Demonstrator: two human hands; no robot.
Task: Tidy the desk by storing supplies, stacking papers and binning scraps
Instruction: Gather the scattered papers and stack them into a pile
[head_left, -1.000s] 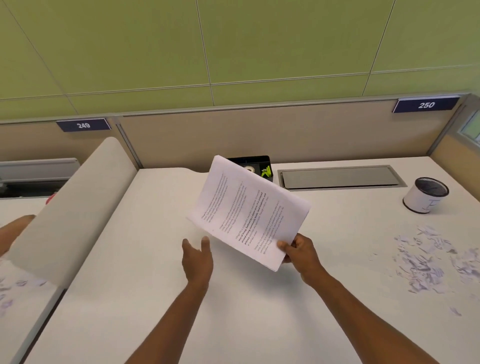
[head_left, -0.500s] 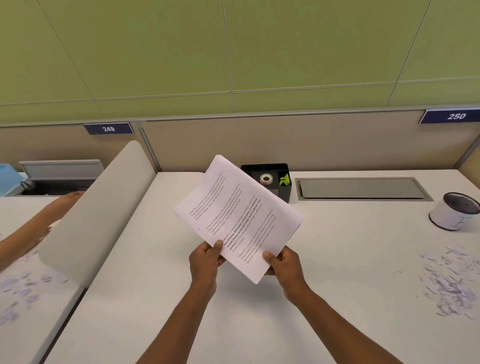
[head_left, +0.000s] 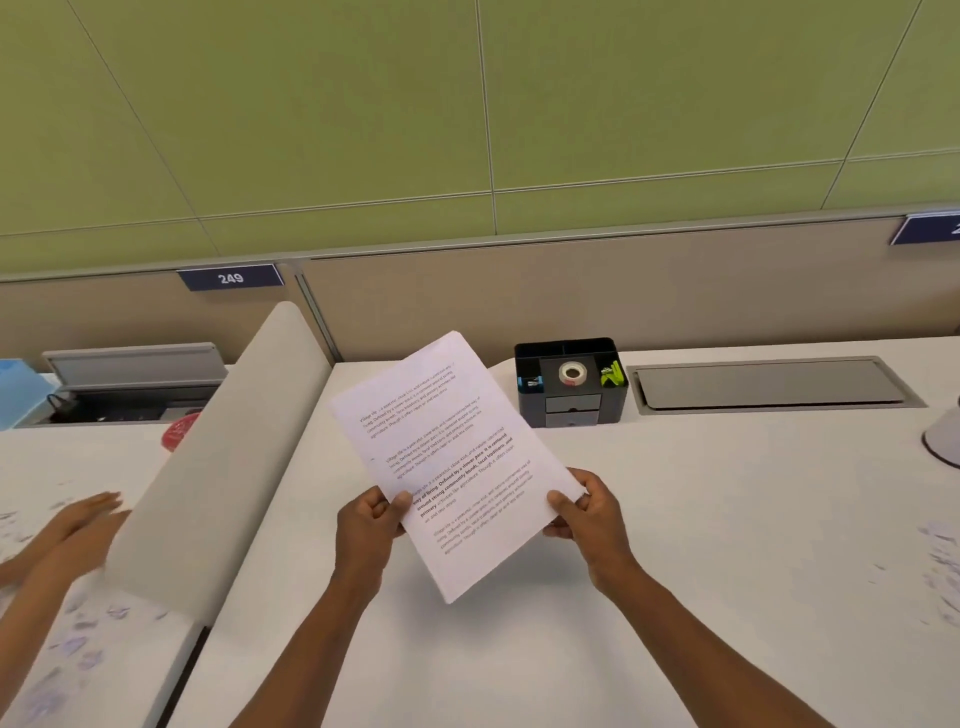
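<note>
So I've got the stack of papers (head_left: 457, 462) up off the desk (head_left: 727, 519), tilted, text facing me. My left hand (head_left: 369, 525) pinches its left edge, thumb on top, and my right hand (head_left: 587, 512) grips the right edge the same way. The black organizer (head_left: 571, 382) with a tape roll (head_left: 572, 373) sits just behind, and paper scraps (head_left: 940, 561) lie far right

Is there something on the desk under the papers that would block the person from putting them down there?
Nothing visible does. Both hands, left hand and right hand, hold the papers above a bare patch of desk. The organizer stands farther back, and the scraps lie far right.
</note>
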